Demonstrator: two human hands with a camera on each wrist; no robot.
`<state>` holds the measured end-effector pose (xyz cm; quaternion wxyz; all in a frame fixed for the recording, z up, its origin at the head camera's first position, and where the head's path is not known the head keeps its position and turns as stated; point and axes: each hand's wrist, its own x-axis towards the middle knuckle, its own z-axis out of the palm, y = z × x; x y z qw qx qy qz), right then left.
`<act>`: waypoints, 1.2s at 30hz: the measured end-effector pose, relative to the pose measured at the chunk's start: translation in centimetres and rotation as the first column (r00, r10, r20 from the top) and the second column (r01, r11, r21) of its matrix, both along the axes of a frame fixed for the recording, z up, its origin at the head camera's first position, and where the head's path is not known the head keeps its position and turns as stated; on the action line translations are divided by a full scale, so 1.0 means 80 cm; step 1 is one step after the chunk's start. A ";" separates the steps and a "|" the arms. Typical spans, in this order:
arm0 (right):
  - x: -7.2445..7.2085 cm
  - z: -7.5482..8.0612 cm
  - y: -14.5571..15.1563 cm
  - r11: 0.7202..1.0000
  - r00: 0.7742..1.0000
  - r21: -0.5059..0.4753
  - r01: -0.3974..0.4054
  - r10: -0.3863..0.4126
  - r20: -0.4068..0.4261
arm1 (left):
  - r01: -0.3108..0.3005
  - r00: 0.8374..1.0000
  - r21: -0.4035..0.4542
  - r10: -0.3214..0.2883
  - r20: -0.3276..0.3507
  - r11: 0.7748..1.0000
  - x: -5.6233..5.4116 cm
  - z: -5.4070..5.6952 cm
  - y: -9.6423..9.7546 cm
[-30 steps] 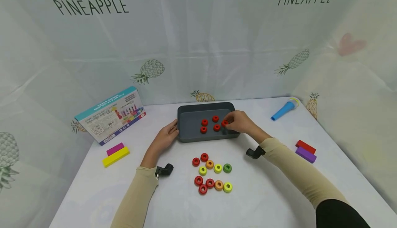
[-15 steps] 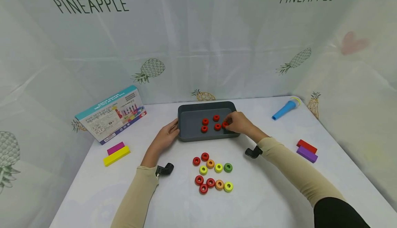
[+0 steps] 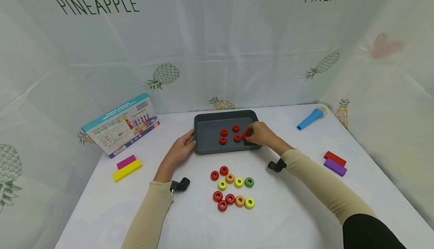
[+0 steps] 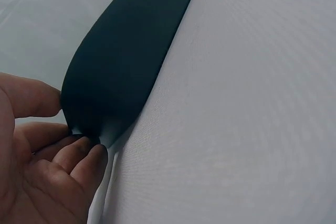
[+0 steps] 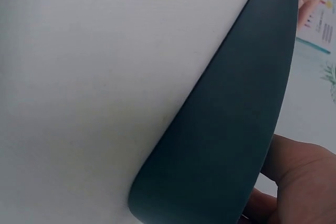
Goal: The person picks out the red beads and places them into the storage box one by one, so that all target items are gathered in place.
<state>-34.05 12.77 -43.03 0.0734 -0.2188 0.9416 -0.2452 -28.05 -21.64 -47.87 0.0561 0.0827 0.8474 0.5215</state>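
Note:
A dark grey tray (image 3: 207,128) stands at the back of the white table, with several red ring beads (image 3: 224,132) standing apart on its floor. At the tray's left end my left hand (image 3: 180,150) holds the outer wall; in the left wrist view its fingers (image 4: 86,163) bend against the lower corner. Over the right end reaches my right hand (image 3: 260,133), pinching a red bead (image 3: 245,136) low in the tray. The right wrist view shows the tray's front wall (image 5: 220,108) hiding that bead and the fingertips.
Red, orange, yellow and green beads (image 3: 249,182) lie in two groups before the tray. A toy box (image 3: 122,124) leans at the back left, near magenta and yellow blocks (image 3: 127,170). Rightward are a blue toy microphone (image 3: 310,119) and red and purple blocks (image 3: 335,167).
The right forearm has shifted very slightly left, its hand staying at the same bead. The left hand keeps its place on the tray.

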 end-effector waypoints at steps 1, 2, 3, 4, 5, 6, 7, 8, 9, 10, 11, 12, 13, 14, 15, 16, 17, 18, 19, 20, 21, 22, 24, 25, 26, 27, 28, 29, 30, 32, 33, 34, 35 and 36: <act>0.000 0.000 0.000 1.000 1.000 0.001 -0.001 0.001 -0.003 | -0.003 1.000 -0.004 0.003 0.000 1.000 0.000 0.000 0.000; 0.000 0.001 0.000 1.000 1.000 0.000 0.000 0.000 -0.004 | -0.006 1.000 -0.006 0.006 0.001 1.000 0.000 -0.001 0.000; 0.000 0.001 0.000 1.000 1.000 -0.001 0.001 -0.001 -0.005 | -0.009 1.000 -0.006 0.009 0.002 1.000 0.000 0.000 -0.001; 0.000 0.002 0.000 1.000 1.000 -0.003 0.003 -0.003 -0.005 | -0.008 1.000 -0.009 0.008 0.001 1.000 0.000 0.000 -0.001; 0.000 0.002 0.000 1.000 1.000 -0.005 0.003 -0.003 -0.007 | -0.009 1.000 -0.010 0.009 0.002 1.000 0.000 -0.001 -0.001; 0.001 0.003 0.000 1.000 1.000 -0.010 0.006 -0.006 -0.006 | -0.006 1.000 -0.007 0.006 0.000 1.000 0.000 -0.001 -0.001; 0.002 0.004 0.001 1.000 1.000 -0.014 0.007 -0.007 -0.008 | -0.003 1.000 -0.004 0.003 -0.001 1.000 0.000 -0.001 -0.001; 0.004 0.005 0.001 1.000 1.000 -0.023 0.011 -0.011 -0.007 | 0.000 1.000 -0.001 0.000 -0.001 1.000 0.000 -0.001 -0.001; 0.005 0.007 0.001 1.000 1.000 -0.028 0.014 -0.015 -0.008 | 0.005 1.000 0.002 -0.005 -0.005 1.000 0.000 -0.002 -0.001; 0.007 0.008 0.001 0.999 1.000 -0.035 0.016 -0.017 -0.011 | 0.009 1.000 0.007 -0.009 -0.006 1.000 0.001 -0.002 -0.001; 0.010 0.010 0.000 0.999 1.000 -0.046 0.018 -0.018 -0.012 | 0.009 1.000 0.016 -0.009 -0.004 1.000 0.001 -0.002 0.000; 0.013 0.012 -0.001 0.998 1.000 -0.055 0.020 -0.021 -0.012 | 0.010 1.000 0.020 -0.010 -0.004 1.000 0.002 -0.002 0.000; 0.016 0.015 -0.002 0.998 1.000 -0.066 0.021 -0.022 -0.015 | 0.011 1.000 0.019 -0.011 -0.004 1.000 0.002 -0.002 0.000; 0.019 0.017 -0.004 0.997 1.000 -0.079 0.021 -0.022 -0.019 | 0.012 1.000 0.017 -0.012 -0.004 1.000 0.002 -0.002 -0.001; 0.023 0.019 -0.005 0.996 0.999 -0.089 0.015 -0.017 -0.029 | 0.013 1.000 0.013 -0.013 -0.003 1.000 0.002 -0.002 -0.001; 0.027 0.021 -0.007 0.995 0.999 -0.103 0.009 -0.013 -0.037 | 0.011 1.000 0.013 -0.011 -0.002 1.000 0.002 -0.002 -0.001; 0.031 0.024 -0.010 0.993 0.999 -0.116 0.009 -0.014 -0.044 | 0.007 1.000 0.008 -0.007 -0.002 1.000 0.002 -0.001 -0.001; 0.036 0.025 -0.013 0.992 0.999 -0.128 0.006 -0.013 -0.053 | 0.006 1.000 0.004 -0.006 -0.003 1.000 0.001 -0.001 -0.001; 0.040 0.026 -0.015 0.990 0.998 -0.139 0.000 -0.009 -0.064 | 0.005 1.000 0.001 -0.005 -0.004 1.000 0.001 -0.001 -0.002; 0.044 0.027 -0.018 0.989 0.997 -0.150 -0.009 -0.002 -0.074 | 0.005 1.000 0.002 -0.005 -0.005 1.000 0.001 -0.001 -0.002; 0.049 0.028 -0.021 0.987 0.996 -0.159 -0.021 0.008 -0.084 | 0.005 1.000 0.004 -0.005 -0.005 1.000 0.001 -0.001 -0.001; 0.054 0.029 -0.024 0.985 0.996 -0.169 -0.031 0.016 -0.090 | 0.004 1.000 0.006 -0.004 -0.004 1.000 0.000 -0.001 -0.001; 0.064 0.030 -0.031 0.981 0.993 -0.185 -0.062 0.042 -0.109 | 0.007 1.000 0.009 -0.007 0.001 1.000 0.000 -0.001 -0.002; 0.069 0.030 -0.034 0.979 0.991 -0.189 -0.079 0.057 -0.119 | 0.008 1.000 0.006 -0.008 0.001 1.000 -0.001 -0.002 -0.002; 0.075 0.030 -0.037 0.977 0.989 -0.192 -0.096 0.073 -0.125 | 0.008 1.000 0.004 -0.008 0.003 1.000 -0.001 -0.002 -0.002; 0.081 0.030 -0.040 0.975 0.988 -0.194 -0.110 0.086 -0.129 | 0.011 1.000 0.002 -0.011 0.002 1.000 -0.001 -0.002 -0.002; 0.087 0.030 -0.043 0.972 0.987 -0.198 -0.124 0.099 -0.129 | 0.011 1.000 0.002 -0.011 0.002 1.000 -0.001 -0.002 -0.002; 0.092 0.029 -0.046 0.971 0.985 -0.198 -0.136 0.112 -0.127 | 0.011 1.000 0.003 -0.011 0.001 1.000 -0.001 -0.002 -0.003; 0.097 0.028 -0.049 0.969 0.985 -0.200 -0.147 0.125 -0.120 | 0.010 1.000 0.003 -0.010 -0.001 1.000 0.000 -0.002 -0.003; 0.108 0.025 -0.054 0.965 0.985 -0.203 -0.165 0.149 -0.090 | 0.008 1.000 0.005 -0.008 -0.001 1.000 0.000 -0.001 -0.002; 0.112 0.023 -0.057 0.964 0.985 -0.202 -0.170 0.159 -0.070 | 0.008 1.000 0.005 -0.008 -0.002 1.000 0.000 -0.001 -0.003; 0.116 0.020 -0.059 0.965 0.985 -0.198 -0.174 0.167 -0.052 | 0.005 1.000 0.009 -0.005 0.000 1.000 0.000 -0.001 -0.002; 0.119 0.017 -0.062 0.965 0.984 -0.193 -0.179 0.176 -0.037 | 0.006 1.000 0.006 -0.006 -0.003 1.000 -0.001 -0.001 -0.002; 0.122 0.013 -0.064 0.965 0.983 -0.191 -0.181 0.181 -0.021 | 0.006 1.000 0.004 -0.006 -0.003 1.000 -0.001 -0.001 -0.002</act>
